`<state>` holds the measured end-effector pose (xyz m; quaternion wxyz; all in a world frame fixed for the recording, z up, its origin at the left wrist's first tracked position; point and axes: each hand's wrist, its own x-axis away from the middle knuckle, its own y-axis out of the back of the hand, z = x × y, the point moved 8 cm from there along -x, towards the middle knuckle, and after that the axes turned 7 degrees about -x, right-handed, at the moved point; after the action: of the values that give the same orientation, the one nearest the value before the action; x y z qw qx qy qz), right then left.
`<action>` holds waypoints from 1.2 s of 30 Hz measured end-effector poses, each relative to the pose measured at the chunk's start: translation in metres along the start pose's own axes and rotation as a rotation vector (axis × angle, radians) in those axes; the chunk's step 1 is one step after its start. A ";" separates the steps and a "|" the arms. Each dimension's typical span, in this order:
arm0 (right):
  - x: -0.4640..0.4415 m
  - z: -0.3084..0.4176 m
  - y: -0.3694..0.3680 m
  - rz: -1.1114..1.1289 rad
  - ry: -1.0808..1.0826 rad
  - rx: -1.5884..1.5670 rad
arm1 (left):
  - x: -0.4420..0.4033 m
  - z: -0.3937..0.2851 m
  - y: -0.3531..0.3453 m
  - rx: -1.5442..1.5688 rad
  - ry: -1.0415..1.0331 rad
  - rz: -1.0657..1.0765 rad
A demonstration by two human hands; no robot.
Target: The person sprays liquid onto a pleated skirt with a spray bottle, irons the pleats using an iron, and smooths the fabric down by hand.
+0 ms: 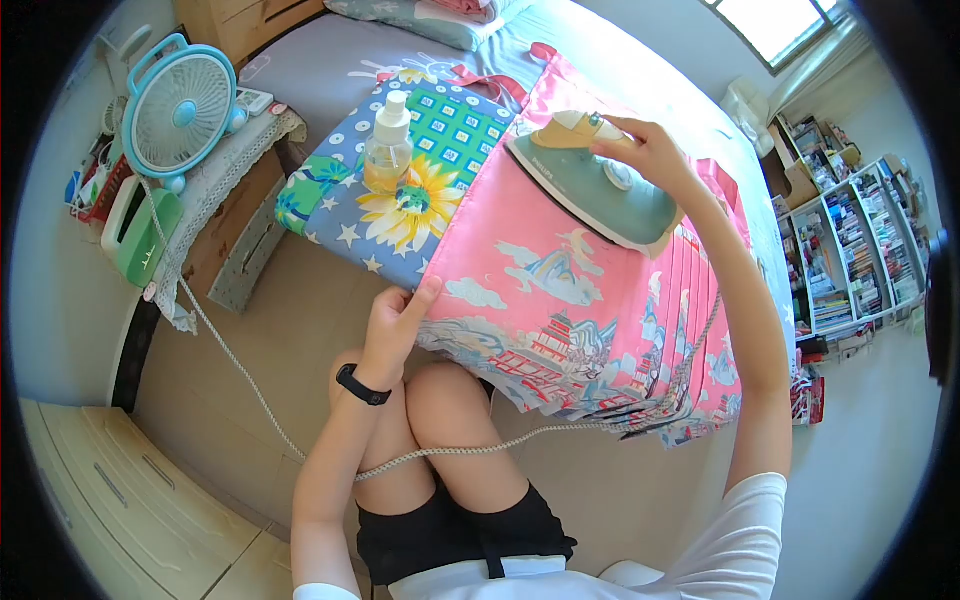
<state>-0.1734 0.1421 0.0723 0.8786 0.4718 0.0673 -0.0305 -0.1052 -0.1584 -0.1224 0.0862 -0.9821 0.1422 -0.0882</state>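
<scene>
Spread over the bed's edge is a pink pleated garment point(560, 270) with a printed landscape pattern and pink straps. My right hand point(645, 155) is wrapped round the handle of a green and white iron point(590, 185), which lies on the upper part of the pink fabric. My left hand point(395, 325) pinches the garment's lower left edge between thumb and fingers. Beneath the garment is a folded blue cloth point(340, 225) with stars and a yellow flower. A clear spray bottle point(388, 150) with a white top stands on that cloth. The iron's braided cord point(500, 447) runs across my knees.
On the left, a blue fan point(180, 113) stands on a lace-covered side table point(215, 185). A bed point(600, 50) reaches to the back, with folded bedding point(440, 22) on it. Bookshelves point(850, 250) line the right wall. Cream drawers point(130, 500) are at lower left.
</scene>
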 end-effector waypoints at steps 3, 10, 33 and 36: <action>0.002 0.008 0.003 -0.036 -0.033 0.058 | 0.005 -0.010 -0.004 0.020 0.016 -0.009; 0.000 0.010 0.002 -0.057 -0.047 0.071 | -0.002 0.006 0.000 0.021 0.015 0.003; -0.008 0.031 -0.019 -0.033 -0.540 -0.432 | 0.005 -0.006 0.008 0.054 -0.194 0.130; -0.005 0.025 -0.024 -0.073 -0.556 -0.381 | 0.005 -0.005 0.010 0.028 -0.179 0.133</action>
<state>-0.1792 0.1075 0.0670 0.9340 0.2702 -0.1534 -0.1763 -0.1043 -0.1696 -0.1192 0.1178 -0.9732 0.1975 0.0037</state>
